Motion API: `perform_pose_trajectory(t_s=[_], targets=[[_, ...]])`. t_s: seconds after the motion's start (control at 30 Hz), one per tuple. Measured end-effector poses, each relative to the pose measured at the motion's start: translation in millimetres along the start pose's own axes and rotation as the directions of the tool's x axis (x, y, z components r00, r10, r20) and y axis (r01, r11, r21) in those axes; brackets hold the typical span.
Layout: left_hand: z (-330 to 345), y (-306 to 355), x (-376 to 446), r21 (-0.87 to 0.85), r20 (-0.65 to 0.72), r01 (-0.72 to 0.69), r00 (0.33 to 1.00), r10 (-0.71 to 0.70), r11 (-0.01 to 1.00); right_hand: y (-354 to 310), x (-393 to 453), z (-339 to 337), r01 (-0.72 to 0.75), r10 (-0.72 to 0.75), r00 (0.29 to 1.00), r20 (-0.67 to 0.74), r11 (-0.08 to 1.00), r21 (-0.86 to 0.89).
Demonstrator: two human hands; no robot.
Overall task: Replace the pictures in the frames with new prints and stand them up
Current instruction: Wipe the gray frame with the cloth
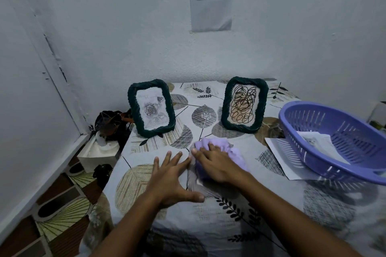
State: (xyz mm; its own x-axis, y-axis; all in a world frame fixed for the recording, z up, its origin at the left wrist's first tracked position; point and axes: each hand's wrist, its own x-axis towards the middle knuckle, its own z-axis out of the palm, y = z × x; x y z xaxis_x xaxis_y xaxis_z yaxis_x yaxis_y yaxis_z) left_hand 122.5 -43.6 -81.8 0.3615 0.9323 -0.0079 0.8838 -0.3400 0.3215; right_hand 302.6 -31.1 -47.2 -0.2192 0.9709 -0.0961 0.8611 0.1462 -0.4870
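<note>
A dark green, rope-textured frame (pixel 151 108) with a grey rose print stands upright at the bench's (pixel 229 204) left rear. The left hand (pixel 173 179) lies flat, fingers spread, on the leaf-patterned cloth. The right hand (pixel 215 162) presses a crumpled lilac cloth (pixel 234 152). A matching frame (pixel 244 104) holding a scribble print stands behind. A slotted purple plastic basket (pixel 338 142) sits at the right over paper sheets (pixel 279 152); their writing is illegible.

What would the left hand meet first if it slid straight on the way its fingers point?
Probably the purple cloth under the right hand: the left hand lies flat with fingers spread, pointing up and right, its fingertips close beside the cloth. Whether they already touch is unclear.
</note>
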Motion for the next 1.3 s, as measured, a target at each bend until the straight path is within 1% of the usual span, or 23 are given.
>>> perform_pose_trajectory(t_s=[0.07,0.13,0.27,0.37,0.43,0.47,0.5,0.57,0.6,0.63,0.67,0.77,0.8,0.87,0.93,1.03,1.1,1.13,1.17,1.2,1.23,1.27,1.3], targets=[[-1,0,0,-0.001,0.004,0.002,1.000,-0.002,1.000,1,7,-4,0.002,-0.002,1.000,0.010,1.000,-0.024],[-1,0,0,-0.001,0.008,0.003,1.000,-0.003,1.000,2,1,-6,0.045,-0.043,0.998,0.048,0.997,-0.061],[0,-1,2,0.008,0.004,0.006,1.000,-0.006,1.000,20,-23,-8,0.177,-0.164,0.981,0.101,0.975,-0.133],[-2,0,2,0.006,0.013,0.008,1.000,-0.008,1.000,28,-37,-18,0.278,-0.250,0.954,0.164,0.943,-0.182],[-4,1,2,0.007,0.021,0.002,1.000,-0.002,1.000,29,-41,-29,0.327,-0.297,0.938,0.180,0.930,-0.166],[-5,1,1,0.006,0.033,0.000,0.999,0.000,1.000,29,-43,-32,0.338,-0.316,0.937,0.146,0.928,-0.158],[-7,2,0,0.005,0.050,-0.001,0.999,0.001,1.000,27,-45,-34,0.326,-0.317,0.945,0.079,0.931,-0.162],[-13,5,-1,0.005,0.101,0.001,0.995,-0.002,1.000,21,-50,-33,0.247,-0.280,0.953,-0.119,0.941,-0.232],[-16,5,-1,0.007,0.128,0.003,0.992,-0.004,1.000,17,-54,-30,0.207,-0.266,0.948,-0.177,0.933,-0.294],[-20,6,0,0.016,0.152,0.004,0.988,-0.006,1.000,13,-59,-28,0.182,-0.255,0.950,-0.177,0.919,-0.349],[-23,5,1,0.030,0.175,0.004,0.984,-0.009,1.000,11,-62,-25,0.171,-0.238,0.962,-0.131,0.905,-0.390],[-31,4,6,0.088,0.235,0.005,0.972,-0.026,0.996,13,-70,-22,0.181,-0.180,0.983,0.043,0.882,-0.435],[-33,4,6,0.103,0.252,0.005,0.967,-0.031,0.995,15,-71,-23,0.194,-0.182,0.981,0.071,0.872,-0.449],[-37,4,7,0.112,0.277,0.010,0.960,-0.041,0.994,18,-69,-25,0.210,-0.195,0.977,0.081,0.872,-0.442],[-39,5,7,0.113,0.289,0.017,0.956,-0.049,0.993,17,-66,-29,0.216,-0.196,0.976,0.091,0.911,-0.351],[-42,9,7,0.120,0.295,0.032,0.953,-0.067,0.992,15,-62,-47,0.178,-0.148,0.970,0.191,0.972,-0.153],[-44,10,8,0.095,0.299,0.043,0.952,-0.070,0.995,13,-63,-65,0.103,-0.110,0.965,0.237,0.994,0.041],[-44,9,8,0.061,0.283,0.047,0.957,-0.063,0.997,12,-65,-75,0.063,-0.106,0.962,0.251,0.983,0.173],[-46,10,8,-0.008,0.255,0.049,0.966,-0.046,0.999,10,-67,-84,0.031,-0.118,0.961,0.248,0.944,0.328],[-50,11,6,-0.148,0.222,0.054,0.975,-0.021,0.988,9,-67,-92,-0.008,-0.131,0.959,0.250,0.873,0.488],[-57,13,3,-0.358,0.186,0.049,0.982,0.020,0.932,7,-67,-99,-0.058,-0.151,0.954,0.258,0.753,0.655],[-63,14,-1,-0.594,0.143,0.020,0.986,0.081,0.804,9,-64,-103,-0.136,-0.160,0.945,0.285,0.601,0.788],[-69,16,-5,-0.778,0.103,0.003,0.987,0.123,0.629,8,-62,-107,-0.206,-0.174,0.933,0.315,0.460,0.863]])
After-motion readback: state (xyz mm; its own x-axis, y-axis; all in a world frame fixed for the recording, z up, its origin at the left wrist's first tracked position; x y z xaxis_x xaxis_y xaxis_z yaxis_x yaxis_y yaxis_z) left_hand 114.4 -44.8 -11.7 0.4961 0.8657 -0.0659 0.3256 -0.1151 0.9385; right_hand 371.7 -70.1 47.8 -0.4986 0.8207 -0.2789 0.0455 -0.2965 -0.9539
